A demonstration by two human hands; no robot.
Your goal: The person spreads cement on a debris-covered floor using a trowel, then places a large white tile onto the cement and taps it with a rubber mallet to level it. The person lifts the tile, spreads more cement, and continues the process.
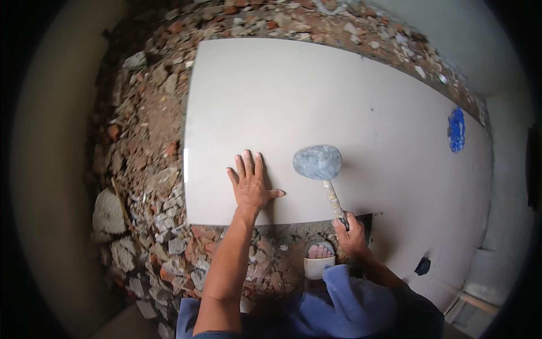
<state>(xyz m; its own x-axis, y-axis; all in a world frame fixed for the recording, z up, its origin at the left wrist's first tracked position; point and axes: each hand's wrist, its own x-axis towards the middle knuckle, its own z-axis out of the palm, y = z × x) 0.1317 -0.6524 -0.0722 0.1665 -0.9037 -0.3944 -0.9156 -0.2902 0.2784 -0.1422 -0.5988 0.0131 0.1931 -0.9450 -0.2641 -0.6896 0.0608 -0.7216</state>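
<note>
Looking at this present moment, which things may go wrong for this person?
A badly aimed blow of the mallet might catch the left hand, spread on the pale tile nearby. If the right hand lost the handle, the mallet could perhaps hit the exposed toes.

Both arms are bare well above the wrist. The left hand [248,191], just off the centre toward seven o'clock, is ungloved and shows all five digits; the right hand [352,236], toward four o'clock, is bare too. A dark left sleeve [217,335] shows its edge between six and seven o'clock, and an equally dark right sleeve [419,306] sits between four and five. Blue clothing [347,308], soft, folded and dusted with paler patches, fills five o'clock. Nearer the centre there, a cream open-toed sandal [319,267] with a broad band exposes the toes [320,250].
</note>
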